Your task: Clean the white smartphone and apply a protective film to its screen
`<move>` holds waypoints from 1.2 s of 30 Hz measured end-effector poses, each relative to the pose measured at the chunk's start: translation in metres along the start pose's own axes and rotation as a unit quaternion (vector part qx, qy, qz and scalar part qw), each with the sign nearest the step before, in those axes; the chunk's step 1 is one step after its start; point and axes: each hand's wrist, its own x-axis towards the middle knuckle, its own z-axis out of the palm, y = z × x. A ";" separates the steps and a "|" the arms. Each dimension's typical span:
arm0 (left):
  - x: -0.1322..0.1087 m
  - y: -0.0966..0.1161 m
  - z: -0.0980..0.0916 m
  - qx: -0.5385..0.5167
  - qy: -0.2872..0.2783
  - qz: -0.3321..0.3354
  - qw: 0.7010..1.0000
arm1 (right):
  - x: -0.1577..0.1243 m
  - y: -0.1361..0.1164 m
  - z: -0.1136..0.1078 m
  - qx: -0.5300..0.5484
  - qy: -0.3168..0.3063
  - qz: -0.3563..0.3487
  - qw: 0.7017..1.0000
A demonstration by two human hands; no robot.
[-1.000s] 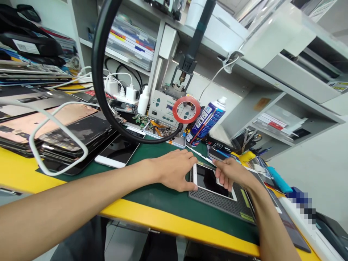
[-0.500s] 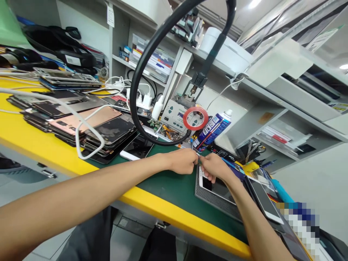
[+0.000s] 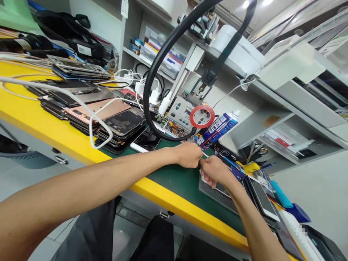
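Note:
My left hand (image 3: 189,155) is closed, knuckles up, above the green work mat (image 3: 174,181). Close by, almost touching it, my right hand (image 3: 213,170) has its fingers curled in. Whatever the two hands pinch between them is too small and hidden to make out; a thin white strip (image 3: 205,154) shows just behind their fingertips. Under my right hand and forearm lies a white-framed phone (image 3: 223,190) with a dark screen, partly covered. It rests on a grey perforated pad (image 3: 214,197).
Stacks of phone screens (image 3: 122,121) and a white phone (image 3: 145,141) lie to the left. A black flexible hose (image 3: 148,83) loops overhead, near red tape (image 3: 201,116) and a blue spray can (image 3: 219,128). More phones (image 3: 263,197) sit at right. The yellow bench edge (image 3: 168,197) runs in front.
The camera view has shifted, so the bench items appear farther right. My right hand sits a little lower over the phone's corner, covering more of it. Both hands stay closed and close together.

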 end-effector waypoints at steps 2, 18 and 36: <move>0.000 0.000 0.000 0.001 0.001 0.004 1.000 | -0.006 0.000 0.002 0.003 -0.004 0.004 1.000; -0.002 0.003 0.001 0.016 -0.003 0.025 1.000 | -0.026 0.039 -0.006 0.023 0.009 0.082 0.996; -0.001 0.004 0.006 0.043 -0.018 0.044 0.998 | -0.032 0.096 -0.022 -0.181 0.162 0.101 0.965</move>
